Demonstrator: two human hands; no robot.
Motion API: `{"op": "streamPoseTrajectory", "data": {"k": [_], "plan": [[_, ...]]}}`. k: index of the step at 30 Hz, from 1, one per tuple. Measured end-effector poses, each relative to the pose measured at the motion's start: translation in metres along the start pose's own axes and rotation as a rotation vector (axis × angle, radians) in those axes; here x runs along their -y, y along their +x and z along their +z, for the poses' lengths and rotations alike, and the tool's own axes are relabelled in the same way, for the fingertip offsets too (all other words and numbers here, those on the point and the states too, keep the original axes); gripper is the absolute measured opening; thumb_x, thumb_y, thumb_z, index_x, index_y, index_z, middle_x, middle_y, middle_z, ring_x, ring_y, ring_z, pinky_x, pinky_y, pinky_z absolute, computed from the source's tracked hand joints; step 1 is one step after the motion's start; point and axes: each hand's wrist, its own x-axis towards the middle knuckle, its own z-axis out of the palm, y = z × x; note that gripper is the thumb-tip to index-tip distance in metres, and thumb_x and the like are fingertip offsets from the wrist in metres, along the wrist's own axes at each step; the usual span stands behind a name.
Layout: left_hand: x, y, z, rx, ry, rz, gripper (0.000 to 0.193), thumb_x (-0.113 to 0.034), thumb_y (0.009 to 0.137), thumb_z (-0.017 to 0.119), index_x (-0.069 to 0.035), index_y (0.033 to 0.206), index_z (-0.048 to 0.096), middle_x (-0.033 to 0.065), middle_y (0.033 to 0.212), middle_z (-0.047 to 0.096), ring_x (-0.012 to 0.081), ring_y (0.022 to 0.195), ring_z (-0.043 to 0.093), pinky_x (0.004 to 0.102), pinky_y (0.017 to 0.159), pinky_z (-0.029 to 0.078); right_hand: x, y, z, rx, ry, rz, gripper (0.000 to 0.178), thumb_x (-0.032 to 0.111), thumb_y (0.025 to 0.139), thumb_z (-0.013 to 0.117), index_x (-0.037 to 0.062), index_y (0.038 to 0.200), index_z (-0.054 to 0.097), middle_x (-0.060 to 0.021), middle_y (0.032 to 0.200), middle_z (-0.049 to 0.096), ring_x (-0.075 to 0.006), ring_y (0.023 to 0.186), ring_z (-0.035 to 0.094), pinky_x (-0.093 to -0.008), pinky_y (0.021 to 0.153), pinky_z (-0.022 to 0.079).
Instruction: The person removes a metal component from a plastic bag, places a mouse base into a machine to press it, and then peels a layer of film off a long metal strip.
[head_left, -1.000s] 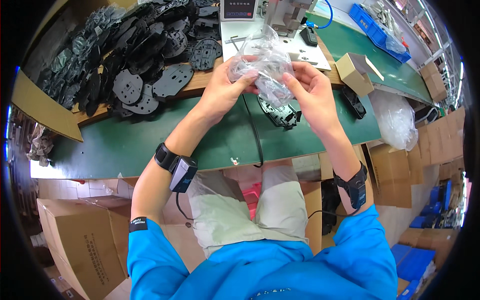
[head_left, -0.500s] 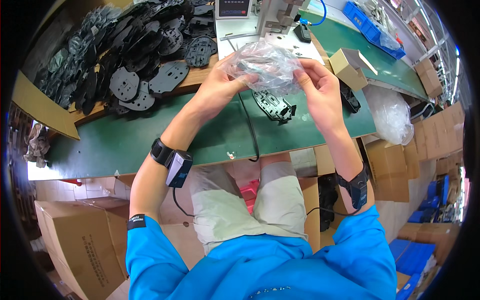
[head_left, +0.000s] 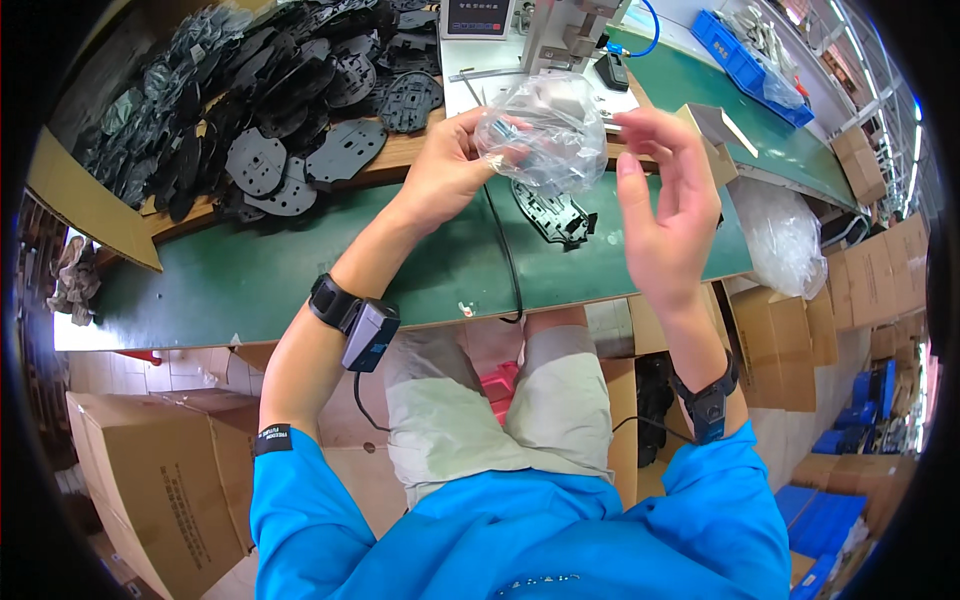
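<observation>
A crumpled clear plastic bag [head_left: 565,135] hangs above the bench, gripped at its left side between the thumb and fingers of my left hand [head_left: 448,170]. Something greyish shows faintly through the film, too blurred by folds to name. To the right of the bag, my right hand [head_left: 672,215] is raised with fingers spread and nothing in it. Below the bag, a black moulded plastic part [head_left: 555,215] with cut-outs lies on the green bench top [head_left: 400,270]; its upper end is partly hidden.
A heap of dark moulded plates [head_left: 290,110] covers the back left. Behind the bag stands a metal press fixture [head_left: 570,45] beside a control box [head_left: 478,18]. An open small carton [head_left: 718,135], a blue bin [head_left: 740,60] and a bundle of clear plastic [head_left: 780,235] are at right.
My right hand has let go of the bag, opened, and drawn away to the right. The left hand keeps its hold on the bag.
</observation>
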Motion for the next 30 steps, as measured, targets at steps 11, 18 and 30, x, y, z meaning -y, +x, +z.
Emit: {"op": "streamPoseTrajectory", "data": {"k": [11,18,30], "plan": [[0.002,0.0,0.0,0.017,0.008,-0.016,0.031,-0.01,0.092,0.077,0.0,0.12,0.067,0.0032,0.107,0.073,0.007,0.094,0.066,0.0252,0.084,0.054,-0.009,0.003,0.021,0.342,-0.254,-0.121,0.029,-0.006,0.09,0.058,-0.0009,0.116,0.066,-0.0182,0.107,0.069,-0.0381,0.102,0.065,-0.0447,0.088,0.053],[-0.001,-0.003,0.007,-0.036,0.028,0.006,0.024,-0.007,0.094,0.072,0.003,0.115,0.066,0.0095,0.104,0.075,0.0102,0.095,0.068,0.028,0.085,0.056,-0.01,0.005,0.022,0.379,-0.392,-0.114,0.028,-0.007,0.088,0.058,-0.001,0.113,0.067,-0.0177,0.101,0.07,-0.0384,0.096,0.066,-0.0456,0.085,0.055],[-0.003,-0.006,0.008,-0.177,0.44,0.183,0.014,-0.002,0.09,0.074,0.0,0.104,0.077,0.0032,0.095,0.077,0.0062,0.084,0.065,0.0245,0.075,0.054,-0.017,0.006,0.024,0.26,-0.054,0.275,0.029,0.003,0.086,0.072,0.004,0.115,0.074,-0.0091,0.097,0.074,-0.0103,0.06,0.063,-0.0276,0.056,0.049]]}}
